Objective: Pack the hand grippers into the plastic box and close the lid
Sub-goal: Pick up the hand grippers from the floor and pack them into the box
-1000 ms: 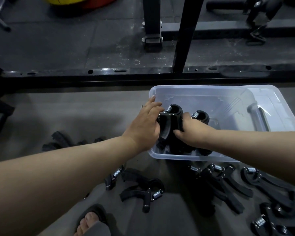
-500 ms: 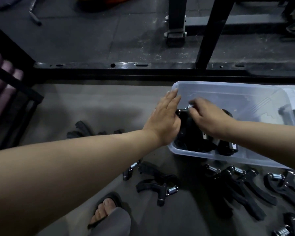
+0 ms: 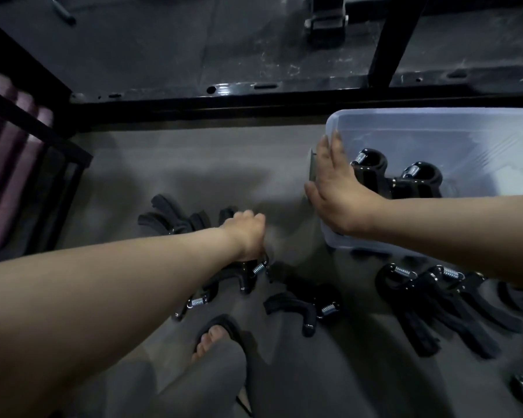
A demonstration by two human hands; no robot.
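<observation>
The clear plastic box (image 3: 435, 113) stands open on the floor at the right, with two black hand grippers (image 3: 372, 164) (image 3: 420, 176) upright in its near left corner. My right hand (image 3: 335, 191) lies flat against the box's left wall, fingers straight, holding nothing. My left hand (image 3: 248, 233) is down at the floor, curled around a black hand gripper (image 3: 251, 274) whose handles and spring show below the wrist. More grippers lie loose: one (image 3: 302, 306) in the middle, a pile (image 3: 429, 291) below the box, another pile (image 3: 169, 218) to the left. The lid is out of view.
A black steel rack base (image 3: 254, 96) runs across the floor behind the box, with an upright post (image 3: 390, 40) at the right. A dark frame with purple padding (image 3: 0, 176) stands at the left. My sandalled foot (image 3: 215, 336) rests near the loose grippers.
My left hand left the box and dropped down-left onto a gripper on the floor. My right hand let go of the grippers inside and moved to the box's left wall.
</observation>
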